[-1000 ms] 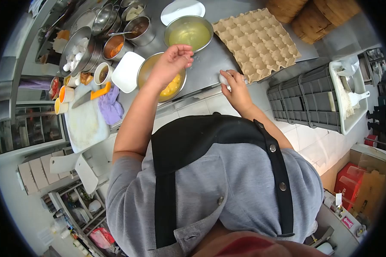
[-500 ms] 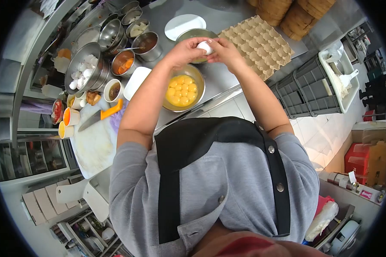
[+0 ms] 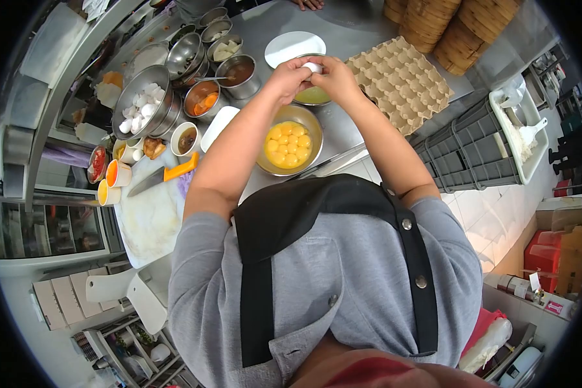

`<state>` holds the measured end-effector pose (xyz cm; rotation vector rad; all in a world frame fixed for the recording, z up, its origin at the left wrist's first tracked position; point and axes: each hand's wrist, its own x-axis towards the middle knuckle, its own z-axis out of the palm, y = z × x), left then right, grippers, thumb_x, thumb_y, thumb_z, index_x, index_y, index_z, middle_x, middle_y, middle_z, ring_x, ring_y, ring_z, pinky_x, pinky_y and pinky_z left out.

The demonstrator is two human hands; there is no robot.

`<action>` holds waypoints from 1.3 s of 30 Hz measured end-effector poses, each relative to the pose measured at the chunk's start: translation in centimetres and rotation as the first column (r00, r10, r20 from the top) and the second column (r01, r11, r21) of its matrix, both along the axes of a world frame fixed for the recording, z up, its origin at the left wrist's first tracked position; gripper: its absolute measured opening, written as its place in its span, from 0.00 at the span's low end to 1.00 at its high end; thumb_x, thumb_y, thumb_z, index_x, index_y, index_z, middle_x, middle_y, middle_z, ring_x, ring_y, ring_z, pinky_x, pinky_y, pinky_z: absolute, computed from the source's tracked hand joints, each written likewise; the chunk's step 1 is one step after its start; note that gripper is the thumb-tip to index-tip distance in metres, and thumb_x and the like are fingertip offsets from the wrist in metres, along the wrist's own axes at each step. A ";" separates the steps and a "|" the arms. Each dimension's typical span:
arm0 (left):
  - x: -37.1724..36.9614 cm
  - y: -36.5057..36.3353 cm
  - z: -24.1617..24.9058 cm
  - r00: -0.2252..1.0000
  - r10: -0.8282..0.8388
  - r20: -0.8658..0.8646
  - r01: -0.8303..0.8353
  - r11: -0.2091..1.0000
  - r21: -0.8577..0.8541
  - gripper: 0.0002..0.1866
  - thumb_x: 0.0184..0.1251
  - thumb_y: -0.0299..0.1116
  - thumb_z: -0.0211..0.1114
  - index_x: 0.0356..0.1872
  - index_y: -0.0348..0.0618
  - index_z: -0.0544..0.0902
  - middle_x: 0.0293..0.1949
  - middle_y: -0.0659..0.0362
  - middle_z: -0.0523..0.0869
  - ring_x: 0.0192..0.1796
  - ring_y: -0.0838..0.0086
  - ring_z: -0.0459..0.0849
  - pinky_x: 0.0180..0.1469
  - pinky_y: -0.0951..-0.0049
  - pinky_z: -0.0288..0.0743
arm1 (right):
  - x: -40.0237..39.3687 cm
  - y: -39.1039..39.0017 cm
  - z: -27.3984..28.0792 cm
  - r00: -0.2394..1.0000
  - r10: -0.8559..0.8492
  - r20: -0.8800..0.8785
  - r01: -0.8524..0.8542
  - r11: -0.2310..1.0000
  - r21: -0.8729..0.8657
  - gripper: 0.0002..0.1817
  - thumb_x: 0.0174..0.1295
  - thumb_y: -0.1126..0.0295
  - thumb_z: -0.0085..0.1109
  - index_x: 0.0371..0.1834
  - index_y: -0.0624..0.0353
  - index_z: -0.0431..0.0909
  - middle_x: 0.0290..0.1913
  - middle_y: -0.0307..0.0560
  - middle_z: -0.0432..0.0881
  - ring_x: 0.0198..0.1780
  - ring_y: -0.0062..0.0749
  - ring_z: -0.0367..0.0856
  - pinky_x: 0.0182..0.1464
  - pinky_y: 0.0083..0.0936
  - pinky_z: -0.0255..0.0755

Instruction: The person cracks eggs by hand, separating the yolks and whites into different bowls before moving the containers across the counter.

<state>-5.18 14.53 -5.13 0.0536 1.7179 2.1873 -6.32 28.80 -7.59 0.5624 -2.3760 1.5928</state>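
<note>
A white egg [image 3: 313, 67] is held between my two hands above a metal bowl of egg white [image 3: 313, 97]. My left hand [image 3: 291, 80] grips the egg from the left, fingers curled. On the other side, my right hand [image 3: 335, 79] closes around it with the thumb near its lower edge. Whether the shell is cracked is hidden by my fingers. Closer to me stands a metal bowl [image 3: 316, 155] holding several whole egg yolks [image 3: 288, 145]. An oval white plate [image 3: 295, 48] lies just beyond my hands.
An egg tray [image 3: 401, 84] lies at right, before bamboo steamers [image 3: 427, 22]. Metal bowls, one with eggshells [image 3: 142, 107], crowd the left. An orange-handled knife [image 3: 168, 174] rests on a cutting board [image 3: 149, 220]. Another person's hand [image 3: 309, 4] shows at the far edge.
My hands have drawn closer together around the egg, still over the bowl. The view has shifted, so the counter items appear further right and lower. Another person's hand has appeared at the top.
</note>
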 end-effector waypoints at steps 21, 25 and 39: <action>-3.1 1.1 -2.2 0.978 0.172 0.117 -0.155 0.978 -0.138 0.09 0.60 0.20 0.53 0.41 0.31 0.75 0.41 0.53 0.78 0.41 0.65 0.81 0.47 0.65 0.80 | -2.4 0.6 -1.8 0.983 0.050 0.177 -0.051 0.999 0.001 0.22 0.43 0.61 0.66 0.42 0.60 0.81 0.36 0.55 0.83 0.40 0.39 0.82 0.45 0.27 0.73; -2.9 1.0 -2.4 0.977 0.177 0.121 -0.162 0.979 -0.125 0.10 0.62 0.21 0.52 0.44 0.30 0.74 0.44 0.52 0.77 0.44 0.64 0.80 0.49 0.64 0.80 | -2.4 0.5 -2.2 0.984 0.042 0.175 -0.043 0.999 -0.003 0.20 0.44 0.64 0.65 0.41 0.61 0.81 0.37 0.55 0.83 0.39 0.37 0.82 0.45 0.26 0.73; -2.4 -1.4 0.8 0.969 0.116 0.220 -0.111 0.993 -0.034 0.15 0.64 0.20 0.49 0.51 0.24 0.68 0.50 0.46 0.73 0.52 0.54 0.77 0.54 0.66 0.78 | -3.2 3.2 -3.1 0.639 0.608 0.472 -0.149 0.699 -0.699 0.19 0.59 0.75 0.56 0.54 0.67 0.69 0.48 0.48 0.77 0.48 0.30 0.77 0.53 0.23 0.71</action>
